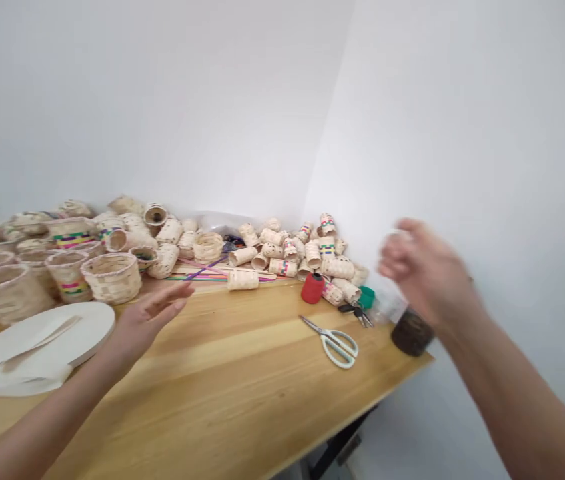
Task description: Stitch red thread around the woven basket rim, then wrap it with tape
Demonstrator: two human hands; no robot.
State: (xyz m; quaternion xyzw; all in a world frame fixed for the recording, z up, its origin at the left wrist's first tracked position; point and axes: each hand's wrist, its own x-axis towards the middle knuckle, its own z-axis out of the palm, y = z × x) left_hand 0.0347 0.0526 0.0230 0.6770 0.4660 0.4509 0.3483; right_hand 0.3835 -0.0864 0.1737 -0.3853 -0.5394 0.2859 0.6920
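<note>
Your left hand is held over the tabletop, its fingers stretched out, the thumb a little apart, and nothing between them. It is nearest to the round white board, on which pale flat strips lie loose, and to the woven basket standing upright just behind that board.

Your right hand is raised in front of the wall, above the dark container at the tabletop's corner. Its fingers are curled in, but the hand is blurred; you cannot tell from this view whether they pinch anything small.

As far as shows, much of the weaving looks done: the larger baskets on the left have full walls and rims, and a crowd of small woven cylinders lies heaped along the back, some with coloured bands. Nothing woven is in your left hand. What appears unworked is the loose stock: the pale strips on the board and the coloured strips lying flat before the heap. The scissors and the red thread spool rest apart from both hands. How many pieces remain unfinished, you cannot tell.
</note>
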